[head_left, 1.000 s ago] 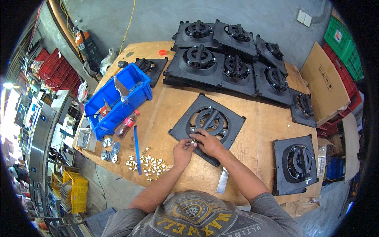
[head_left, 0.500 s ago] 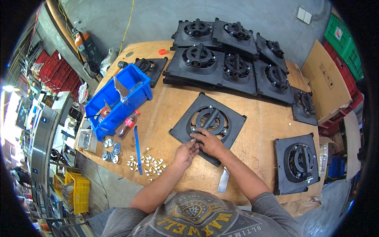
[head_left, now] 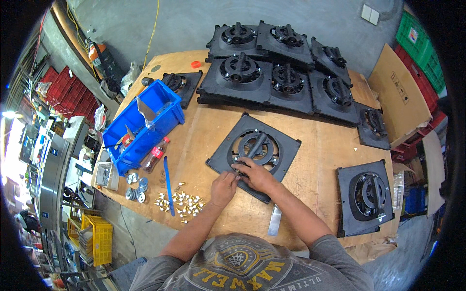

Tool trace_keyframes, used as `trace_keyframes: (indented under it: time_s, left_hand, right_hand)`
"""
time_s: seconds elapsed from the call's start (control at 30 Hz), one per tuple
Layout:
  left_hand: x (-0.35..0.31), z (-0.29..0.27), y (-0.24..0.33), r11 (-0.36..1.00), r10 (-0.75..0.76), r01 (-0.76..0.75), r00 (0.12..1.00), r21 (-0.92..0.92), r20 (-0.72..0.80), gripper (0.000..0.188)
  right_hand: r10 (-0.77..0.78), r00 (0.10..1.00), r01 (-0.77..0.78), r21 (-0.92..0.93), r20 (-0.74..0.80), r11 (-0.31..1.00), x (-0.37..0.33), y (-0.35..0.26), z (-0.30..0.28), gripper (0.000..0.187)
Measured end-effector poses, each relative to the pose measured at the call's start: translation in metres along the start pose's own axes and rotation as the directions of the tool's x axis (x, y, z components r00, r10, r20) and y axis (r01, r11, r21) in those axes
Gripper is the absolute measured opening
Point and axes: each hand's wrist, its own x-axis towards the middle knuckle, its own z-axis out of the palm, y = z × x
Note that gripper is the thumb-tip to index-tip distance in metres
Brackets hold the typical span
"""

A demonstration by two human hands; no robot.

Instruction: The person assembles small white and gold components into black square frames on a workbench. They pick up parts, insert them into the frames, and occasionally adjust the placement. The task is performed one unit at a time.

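Observation:
A square black plate with a round burner and a crossbar in its middle lies turned cornerwise in front of me. My right hand bends its fingers around the near end of the burner. Right beside it, my left hand is closed in a pinch, its fingertips meeting the right hand's at the plate's near left side. What the pinch holds is too small and covered to name. Several small brass fittings with white tips lie scattered left of my left hand, next to a blue strip.
Similar black burner plates are stacked at the back; another pile is at the right. To the left are a blue bin, a red-labelled bottle and metal discs. A flat metal strip lies by my right forearm.
My left hand has turned and its fingers have curled in more tightly at the burner. The right hand stays in place; the whole view has shifted slightly.

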Motion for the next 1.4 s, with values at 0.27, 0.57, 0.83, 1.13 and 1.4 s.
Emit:
trace_keyframes:
  time_s: [0.27,0.57,0.83,1.13,1.4]
  left_hand:
    - [-0.004,0.016,-0.008,0.671,-0.473,0.502,0.857,-0.546,0.206,0.031]
    - [0.006,-0.013,-0.004,-0.193,-0.421,0.827,0.416,-0.528,0.806,0.042]
    - [0.004,0.002,-0.008,-0.043,-0.489,0.798,0.508,-0.602,0.709,0.040]
    - [-0.001,0.008,-0.002,0.847,-0.373,0.396,0.918,-0.355,0.134,0.023]
    - [0.010,-0.006,-0.005,-0.022,-0.491,0.829,0.478,-0.559,0.728,0.025]
  right_hand:
    - [0.017,0.999,-0.017,-0.009,0.029,1.000,0.001,-0.002,-0.001,0.052]
    - [0.027,0.999,-0.027,-0.006,0.017,1.000,0.000,-0.002,-0.001,0.049]
    - [0.012,1.000,-0.012,0.010,-0.001,1.000,0.000,0.001,0.003,0.050]
    - [0.008,1.000,-0.008,-0.002,-0.013,1.000,0.000,0.000,0.005,0.048]
    - [0.016,1.000,-0.016,-0.007,0.002,1.000,0.000,-0.001,0.002,0.048]
